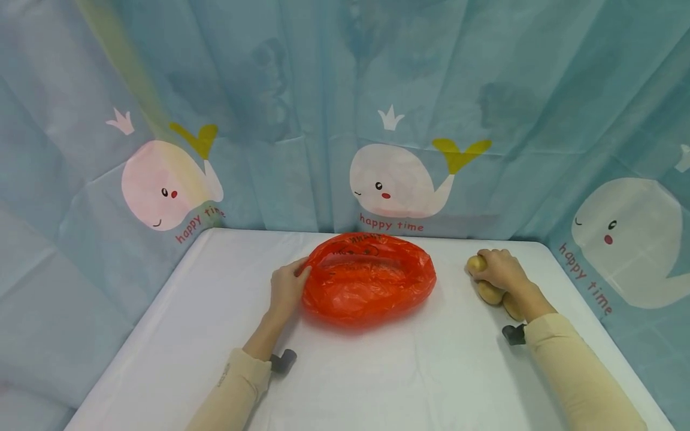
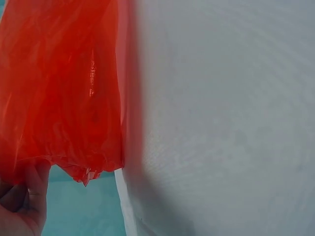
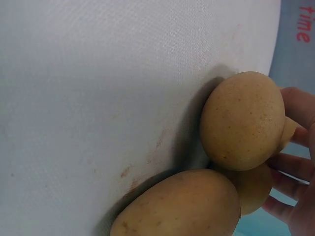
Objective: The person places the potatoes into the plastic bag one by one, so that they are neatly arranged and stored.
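Note:
A red plastic bag (image 1: 353, 299) stands on the white table with its mouth spread wide and facing up. My left hand (image 1: 288, 290) pinches the bag's left rim; in the left wrist view the film hides some of the fingertips. Over at the right, several potatoes (image 1: 490, 293) lie bunched together. My right hand (image 1: 501, 272) grips the farthest potato (image 1: 477, 264), thumb on its near side. The right wrist view shows a rounded potato (image 3: 243, 120) and a longer potato (image 3: 182, 206) close up, with curled fingers (image 3: 290, 167) behind them.
The white-covered table (image 1: 377, 383) ends at a blue curtain (image 1: 302, 120) printed with whales, which hangs behind it and along both sides. Dark wrist-camera mounts (image 1: 284, 361) stick out at both cuffs. White tabletop lies between the bag and the potatoes.

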